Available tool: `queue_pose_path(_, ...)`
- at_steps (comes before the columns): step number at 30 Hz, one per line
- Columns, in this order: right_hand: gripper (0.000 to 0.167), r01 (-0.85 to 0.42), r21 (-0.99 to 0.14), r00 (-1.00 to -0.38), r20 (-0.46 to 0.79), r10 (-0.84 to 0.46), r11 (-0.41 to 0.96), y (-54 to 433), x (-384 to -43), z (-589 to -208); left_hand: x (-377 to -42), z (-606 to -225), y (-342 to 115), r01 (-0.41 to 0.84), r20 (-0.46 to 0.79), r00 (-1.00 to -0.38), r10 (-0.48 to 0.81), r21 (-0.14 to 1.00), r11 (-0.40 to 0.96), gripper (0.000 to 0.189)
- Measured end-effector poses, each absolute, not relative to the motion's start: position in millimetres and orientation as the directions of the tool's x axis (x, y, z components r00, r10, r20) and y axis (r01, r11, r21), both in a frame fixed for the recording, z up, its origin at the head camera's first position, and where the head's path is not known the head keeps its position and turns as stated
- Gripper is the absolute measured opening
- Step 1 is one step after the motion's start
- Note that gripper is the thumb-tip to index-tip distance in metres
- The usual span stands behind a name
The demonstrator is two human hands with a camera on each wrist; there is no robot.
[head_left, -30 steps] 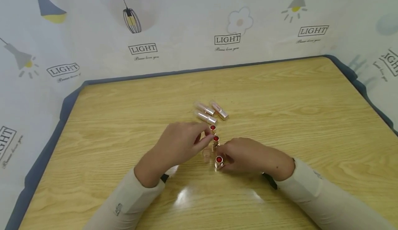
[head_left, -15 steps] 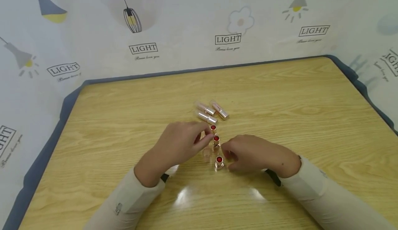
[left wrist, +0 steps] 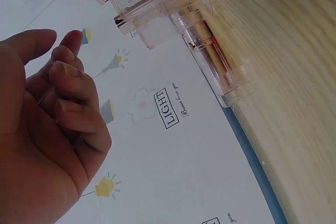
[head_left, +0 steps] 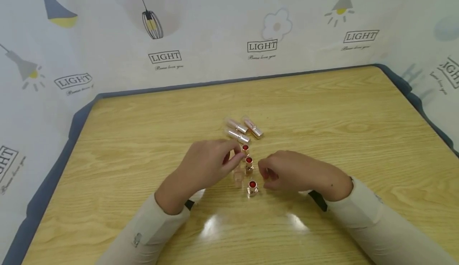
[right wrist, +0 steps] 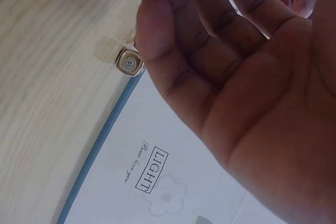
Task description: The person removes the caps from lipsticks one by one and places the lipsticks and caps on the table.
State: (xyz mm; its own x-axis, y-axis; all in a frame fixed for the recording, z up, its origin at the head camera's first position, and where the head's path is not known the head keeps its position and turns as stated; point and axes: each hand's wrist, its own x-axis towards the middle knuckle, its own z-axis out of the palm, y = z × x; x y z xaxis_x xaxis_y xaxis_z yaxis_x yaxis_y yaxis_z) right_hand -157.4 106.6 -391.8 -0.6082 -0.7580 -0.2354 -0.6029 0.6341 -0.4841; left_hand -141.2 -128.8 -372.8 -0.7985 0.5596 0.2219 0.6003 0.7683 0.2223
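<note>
Three lipsticks with red tops and gold cases stand upright in a line in the head view: a far one (head_left: 245,149), a middle one (head_left: 249,163) and a near one (head_left: 252,187). My left hand (head_left: 209,161) is left of the far two, its fingertips close beside them and loosely bent. Seen from the left wrist, this hand (left wrist: 58,114) holds nothing. Clear caps (head_left: 238,177) stand left of the row, partly behind it. To the right, my right hand (head_left: 292,171) is apart from the lipsticks, fingers loosely curled around nothing.
Behind the row lie three more lipsticks with clear caps: a left one (head_left: 236,125), one closer to the row (head_left: 238,136) and a right one (head_left: 253,127). The wooden table (head_left: 322,109) meets a printed wall covering (head_left: 215,26) along its far edge.
My right hand has drawn back to the right, away from the middle and near lipsticks, which stay upright. My left hand has hardly moved.
</note>
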Motion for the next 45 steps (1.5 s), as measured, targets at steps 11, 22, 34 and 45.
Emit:
queue_pose_path(11, 0.011, -0.556, -0.425, -0.75, -0.114, -0.651, 0.715, 110, -169, -383, -143, -374, -130, 0.587, 0.212, -0.808, 0.549, 0.228, 0.777, 0.012)
queue_pose_path(22, 0.02, -0.534, -0.383, -0.828, 0.059, -0.557, 0.754, 93, -192, -394, -141, -376, -133, 0.604, 0.237, -0.795, 0.558, 0.228, 0.764, 0.012)
queue_pose_path(34, 0.027, -0.487, -0.35, -0.845, -0.043, -0.533, 0.801, 84, -206, -396, -140, -373, -135, 0.609, 0.281, -0.789, 0.547, 0.233, 0.758, 0.012)
queue_pose_path(45, 0.025, -0.478, -0.319, -0.835, -0.123, -0.536, 0.818, 82, -216, -401, -140, -372, -134, 0.613, 0.275, -0.787, 0.553, 0.235, 0.755, 0.012)
